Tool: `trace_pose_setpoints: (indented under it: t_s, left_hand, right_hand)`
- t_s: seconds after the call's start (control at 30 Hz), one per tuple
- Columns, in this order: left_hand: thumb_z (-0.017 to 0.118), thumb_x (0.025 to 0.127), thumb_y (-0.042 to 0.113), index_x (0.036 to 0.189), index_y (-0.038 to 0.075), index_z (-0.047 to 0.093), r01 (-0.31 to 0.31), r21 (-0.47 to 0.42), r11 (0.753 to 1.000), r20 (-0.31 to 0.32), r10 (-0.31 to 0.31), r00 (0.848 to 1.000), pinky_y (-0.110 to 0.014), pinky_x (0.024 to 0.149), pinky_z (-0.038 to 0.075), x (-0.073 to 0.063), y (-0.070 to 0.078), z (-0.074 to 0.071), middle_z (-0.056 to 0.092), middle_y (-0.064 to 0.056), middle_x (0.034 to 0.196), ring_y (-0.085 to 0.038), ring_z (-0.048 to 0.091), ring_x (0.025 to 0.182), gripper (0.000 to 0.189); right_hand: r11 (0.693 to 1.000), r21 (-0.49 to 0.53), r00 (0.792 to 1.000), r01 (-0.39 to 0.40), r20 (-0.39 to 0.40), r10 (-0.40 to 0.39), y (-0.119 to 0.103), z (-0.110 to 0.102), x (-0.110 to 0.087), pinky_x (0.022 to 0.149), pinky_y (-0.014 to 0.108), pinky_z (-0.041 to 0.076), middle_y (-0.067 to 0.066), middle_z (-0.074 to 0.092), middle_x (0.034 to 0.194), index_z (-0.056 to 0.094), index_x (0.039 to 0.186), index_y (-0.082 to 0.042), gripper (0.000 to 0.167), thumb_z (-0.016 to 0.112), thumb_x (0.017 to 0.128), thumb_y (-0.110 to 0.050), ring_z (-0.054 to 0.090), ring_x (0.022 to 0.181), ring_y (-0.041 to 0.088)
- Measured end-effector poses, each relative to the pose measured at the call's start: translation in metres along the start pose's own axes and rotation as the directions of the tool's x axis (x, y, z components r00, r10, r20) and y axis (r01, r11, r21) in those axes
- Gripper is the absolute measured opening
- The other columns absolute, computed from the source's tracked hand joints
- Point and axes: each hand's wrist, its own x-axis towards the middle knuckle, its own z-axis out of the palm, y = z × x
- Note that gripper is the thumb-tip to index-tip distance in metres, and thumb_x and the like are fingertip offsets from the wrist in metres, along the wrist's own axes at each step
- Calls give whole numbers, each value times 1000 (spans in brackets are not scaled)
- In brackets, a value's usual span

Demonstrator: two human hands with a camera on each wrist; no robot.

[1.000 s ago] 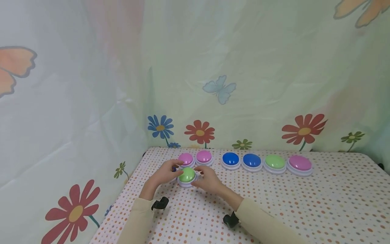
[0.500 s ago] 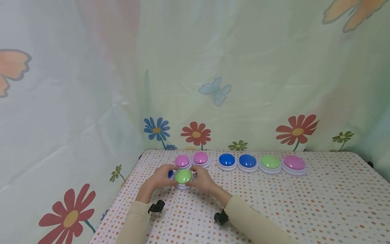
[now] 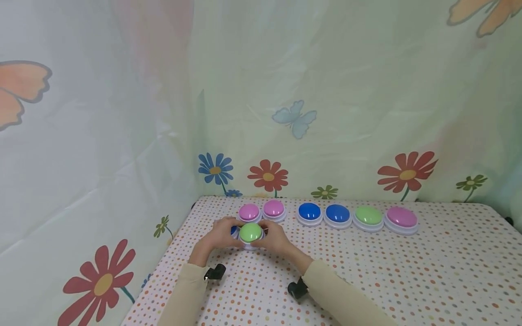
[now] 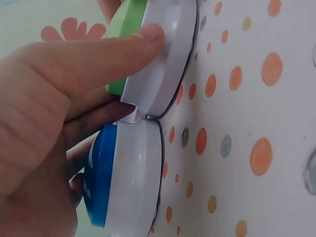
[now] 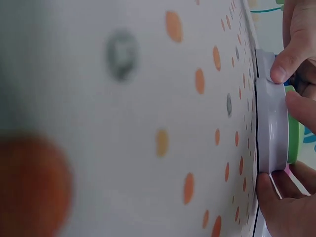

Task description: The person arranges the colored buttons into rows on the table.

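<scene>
Both hands hold a round push button with a green dome (image 3: 250, 232) and white base (image 4: 170, 59), near the left of the table. My left hand (image 3: 222, 233) has its thumb pressed on the side of the white base, while its other fingers reach behind. Around the right side, my right hand (image 3: 277, 236) grips the same button, thumb at the dome's edge and fingers along the base in the right wrist view. A blue push button (image 4: 101, 177) sits directly beside the green one, mostly hidden under the left hand in the head view.
Two pink buttons (image 3: 274, 208) stand just behind. Further right runs a row of two blue buttons (image 3: 309, 212), a green button (image 3: 368, 215) and a pink button (image 3: 401, 217). A dotted cloth (image 3: 367, 280) covers the table; a flowered curtain (image 3: 346, 90) hangs behind.
Both hands have closed in on the green button from loosely spread fingers to a grip at its sides. The buttons keep their places; the head view shifts slightly.
</scene>
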Motion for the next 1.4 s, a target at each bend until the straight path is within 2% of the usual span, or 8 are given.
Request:
trace_pose_setpoints:
  t_s: [0.13, 0.37, 0.57, 0.77, 0.87, 1.0, 1.1, 1.4]
  left_hand:
    - [85, 71, 44, 130, 21, 63, -11, -20, 1000, 4, 12, 1000, -59, 108, 21, 0, -2, 3, 56, -1, 135, -27, 43, 130, 67]
    - [85, 73, 34, 128, 16, 63, -28, -115, 993, 21, 31, 999, -48, 102, 39, 1, 4, -2, 59, 0, 129, -23, 51, 121, 62]
    - [86, 73, 34, 128, 15, 63, -32, -175, 984, 17, 35, 999, -43, 95, 46, 2, 14, -3, 61, 3, 122, -20, 54, 114, 62]
    - [84, 76, 28, 128, 14, 62, -107, -268, 957, -7, 110, 994, -37, 95, 47, 4, 26, -4, 61, 3, 121, -18, 55, 114, 58]
    - [83, 78, 24, 129, 11, 60, -135, -347, 928, -27, 134, 991, -36, 97, 47, 5, 32, -3, 61, 1, 122, -19, 56, 114, 57]
    - [82, 80, 20, 130, 6, 57, -164, -445, 880, -51, 157, 986, -41, 97, 47, 6, 39, 2, 60, -6, 124, -24, 57, 114, 58]
    - [81, 80, 22, 131, 6, 57, -167, -462, 871, -61, 157, 986, -40, 96, 48, 8, 47, 8, 59, -6, 125, -23, 57, 113, 58]
    - [80, 82, 24, 132, 13, 57, -166, -467, 868, -45, 164, 985, -31, 94, 49, 13, 68, 21, 59, 3, 123, -15, 57, 112, 57]
  right_hand:
    - [1000, 9, 1000, 3, -27, -2, -1, 3, 0, 91, 42, 48, 9, 61, 118, 58, 124, -4, 59, 85, 74, -19, 56, 105, 24]
    - [1000, 12, 999, 28, -38, -28, -5, 2, 1, 88, 42, 49, 9, 63, 114, 61, 121, -2, 55, 85, 74, -15, 57, 101, 24]
    - [1000, 2, 997, 17, -76, -16, -9, -7, -5, 91, 41, 49, 8, 62, 118, 60, 125, -4, 59, 86, 73, -14, 57, 105, 23]
    - [999, -3, 991, 44, -125, -44, -14, -21, -16, 90, 43, 50, 11, 63, 119, 59, 126, -1, 63, 87, 71, -13, 59, 106, 26]
    - [999, 1, 988, 54, -145, -53, -17, -29, -21, 89, 42, 50, 10, 64, 117, 60, 125, -2, 63, 88, 70, -14, 59, 104, 25]
    - [999, -13, 987, 39, -157, -40, -19, -40, -27, 86, 41, 52, 8, 64, 113, 62, 124, -3, 61, 88, 70, -15, 59, 101, 24]
    - [1000, -22, 986, 18, -164, -21, -19, -47, -32, 84, 40, 52, 8, 64, 112, 62, 123, -3, 60, 88, 70, -15, 59, 100, 24]
    - [999, -24, 988, -31, -151, 27, -12, -68, -46, 83, 38, 53, 8, 63, 113, 62, 123, -2, 59, 87, 71, -13, 59, 100, 25]
